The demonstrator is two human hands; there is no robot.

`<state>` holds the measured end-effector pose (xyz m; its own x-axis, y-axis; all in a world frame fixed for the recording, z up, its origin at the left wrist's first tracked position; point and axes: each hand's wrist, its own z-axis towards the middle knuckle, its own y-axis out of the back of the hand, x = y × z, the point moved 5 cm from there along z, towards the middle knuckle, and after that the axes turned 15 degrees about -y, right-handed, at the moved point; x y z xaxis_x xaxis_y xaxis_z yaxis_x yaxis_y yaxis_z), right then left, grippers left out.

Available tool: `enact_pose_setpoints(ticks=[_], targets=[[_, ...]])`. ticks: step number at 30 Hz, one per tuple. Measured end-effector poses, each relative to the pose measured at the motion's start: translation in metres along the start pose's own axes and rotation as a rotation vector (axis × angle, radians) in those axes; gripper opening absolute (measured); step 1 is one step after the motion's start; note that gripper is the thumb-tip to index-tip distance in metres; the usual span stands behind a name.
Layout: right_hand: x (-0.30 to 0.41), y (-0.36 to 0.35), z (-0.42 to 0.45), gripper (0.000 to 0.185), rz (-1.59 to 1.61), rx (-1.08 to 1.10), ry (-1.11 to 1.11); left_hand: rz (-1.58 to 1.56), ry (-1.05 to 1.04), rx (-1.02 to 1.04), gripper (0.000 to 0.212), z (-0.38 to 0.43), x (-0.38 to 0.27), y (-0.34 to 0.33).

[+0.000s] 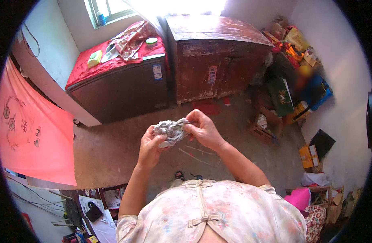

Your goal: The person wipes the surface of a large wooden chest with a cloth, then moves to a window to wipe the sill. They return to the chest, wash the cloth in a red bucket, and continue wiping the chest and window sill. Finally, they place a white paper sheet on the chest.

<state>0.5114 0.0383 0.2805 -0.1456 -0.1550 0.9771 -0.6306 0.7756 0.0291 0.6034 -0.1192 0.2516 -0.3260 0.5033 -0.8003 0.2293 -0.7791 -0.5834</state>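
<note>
A bunched, twisted bundle of grey fabric or soft cord (170, 130) is held in the air in front of my body; its exact kind cannot be told. My left hand (153, 141) grips its left side, thumb on top. At its upper right, my right hand (201, 126) pinches a part of it between thumb and bent fingers. Both forearms reach forward over the floor. Some thin pale strands or marks (201, 150) show on or above the floor below the right hand.
Ahead stand a chest freezer (122, 88) with a red cover and a worn reddish wooden cabinet (198, 70). Bags and a cardboard box (266, 129) crowd the right wall. A pink curtain (37, 127) hangs at left. Behind left is a cluttered table (105, 224).
</note>
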Motion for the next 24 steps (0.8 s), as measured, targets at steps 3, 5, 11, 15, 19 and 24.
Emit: enact_pose_setpoints(ticks=[3,5,11,15,19,24], targets=[[-0.002,0.027,0.031,0.012,0.104,-0.08,-0.02,-0.022,0.091,0.123,0.031,0.047,0.015,-0.003],[-0.006,0.047,0.044,0.011,0.082,-0.119,-0.036,-0.067,0.139,0.121,0.031,0.068,0.03,-0.004],[-0.016,0.122,0.096,0.008,0.103,-0.204,-0.086,-0.128,0.242,0.07,0.032,0.14,0.083,-0.035],[-0.019,0.17,0.147,0.013,0.153,-0.201,-0.058,-0.079,0.254,0.053,0.029,0.194,0.117,-0.042],[-0.015,0.238,0.202,0.013,0.154,-0.157,-0.05,-0.076,0.243,0.014,0.024,0.253,0.148,-0.082],[0.008,0.322,0.262,0.026,0.186,-0.079,-0.028,0.052,0.192,-0.008,0.025,0.328,0.183,-0.135]])
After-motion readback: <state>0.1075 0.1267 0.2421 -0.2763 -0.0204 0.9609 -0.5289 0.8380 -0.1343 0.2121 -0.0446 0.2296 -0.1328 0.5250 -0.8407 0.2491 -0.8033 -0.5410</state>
